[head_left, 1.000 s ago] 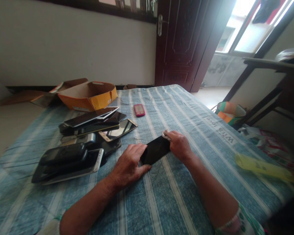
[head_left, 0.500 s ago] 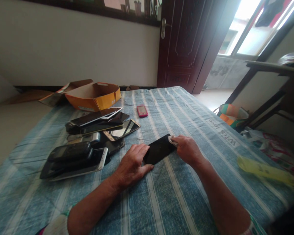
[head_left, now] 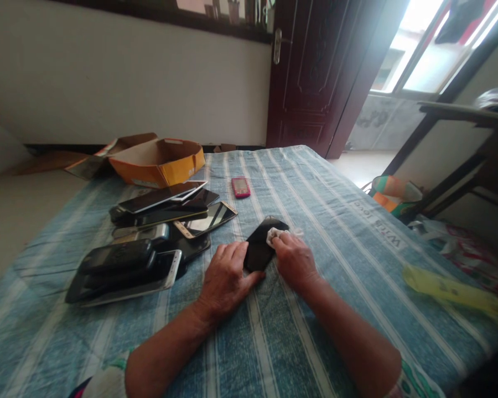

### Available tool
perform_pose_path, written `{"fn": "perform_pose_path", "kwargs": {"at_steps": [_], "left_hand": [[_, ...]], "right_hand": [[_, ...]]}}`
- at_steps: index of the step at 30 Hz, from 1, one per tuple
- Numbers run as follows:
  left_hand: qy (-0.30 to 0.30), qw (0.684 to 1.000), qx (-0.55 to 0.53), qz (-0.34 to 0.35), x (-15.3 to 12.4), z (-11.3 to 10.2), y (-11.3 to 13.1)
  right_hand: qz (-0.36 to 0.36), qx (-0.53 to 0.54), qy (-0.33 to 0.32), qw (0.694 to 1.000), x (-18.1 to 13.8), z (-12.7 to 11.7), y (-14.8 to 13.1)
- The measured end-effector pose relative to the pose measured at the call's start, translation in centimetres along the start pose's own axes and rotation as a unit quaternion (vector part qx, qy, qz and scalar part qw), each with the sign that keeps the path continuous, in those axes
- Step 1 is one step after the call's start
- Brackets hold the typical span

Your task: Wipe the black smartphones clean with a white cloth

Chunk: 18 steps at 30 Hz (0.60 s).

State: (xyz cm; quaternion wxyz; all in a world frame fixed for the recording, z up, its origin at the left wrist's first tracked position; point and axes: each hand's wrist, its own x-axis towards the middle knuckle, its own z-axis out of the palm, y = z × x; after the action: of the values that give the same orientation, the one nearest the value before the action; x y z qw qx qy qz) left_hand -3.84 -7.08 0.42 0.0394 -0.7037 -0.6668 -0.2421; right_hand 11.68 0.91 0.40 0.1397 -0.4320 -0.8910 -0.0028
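Note:
A black smartphone (head_left: 257, 251) lies at a slant on the striped cloth in front of me. My left hand (head_left: 228, 273) grips its near left end, with the thumb along the lower edge and the fingers at the upper edge. In my right hand (head_left: 296, 258) is a crumpled white wipe (head_left: 274, 236), pinched in the fingers and pressed on the phone's dark screen. To the left sits a loose pile of phones (head_left: 166, 213), some black, some white or gold-edged. A small pink phone (head_left: 241, 188) rests alone farther back.
An open yellow cardboard box (head_left: 161, 163) stands at the back left of the cloth-covered surface (head_left: 336, 221). A yellow plastic wrapper (head_left: 448, 290) lies on the right side. Behind are a dark red door (head_left: 311, 72) and a white wall.
My right hand has moved left and a little nearer with the wipe, from the phone's far right corner toward its middle. The phone has turned slightly, its far end now pointing more away from me.

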Motion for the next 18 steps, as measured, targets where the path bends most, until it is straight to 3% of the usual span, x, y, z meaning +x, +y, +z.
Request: {"fn": "perform_pose_path", "kwargs": {"at_steps": [8, 14, 18], "left_hand": [[0.028, 0.999, 0.04, 0.015, -0.5, 0.8, -0.4], [0.006, 1.0, 0.021, -0.006, -0.3, 0.5, 0.2], [0.002, 1.0, 0.022, -0.013, -0.3, 0.3, 0.3]], "right_hand": [[-0.072, -0.048, 0.036, 0.996, -2.0, 0.4, -3.3], [-0.004, -0.067, 0.029, 0.997, 0.4, 0.8, 0.1], [-0.012, -0.071, 0.026, 0.997, 1.1, 1.0, 1.1]]}}
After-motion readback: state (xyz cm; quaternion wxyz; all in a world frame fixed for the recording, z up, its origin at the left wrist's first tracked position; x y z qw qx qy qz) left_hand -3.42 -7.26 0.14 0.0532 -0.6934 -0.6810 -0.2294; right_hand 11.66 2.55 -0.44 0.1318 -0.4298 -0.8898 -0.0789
